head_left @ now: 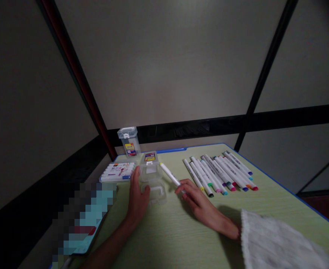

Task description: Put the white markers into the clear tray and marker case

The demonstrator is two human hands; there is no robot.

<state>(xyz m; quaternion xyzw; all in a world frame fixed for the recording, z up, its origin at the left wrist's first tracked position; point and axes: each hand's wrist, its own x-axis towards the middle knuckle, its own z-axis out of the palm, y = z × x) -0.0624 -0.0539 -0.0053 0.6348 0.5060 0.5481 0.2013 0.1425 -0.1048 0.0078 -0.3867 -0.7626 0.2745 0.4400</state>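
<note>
My left hand wraps around a clear plastic marker case that lies open on the green table, its hinged lid toward me. My right hand pinches a white marker by its near end, and the marker's far tip points at the case's opening. To the right, several white markers with coloured caps lie side by side in a row.
A second clear case stands upright at the table's back left edge. A flat pack of markers lies left of my left hand. A blurred-out object sits at the near left. Walls close in behind the table.
</note>
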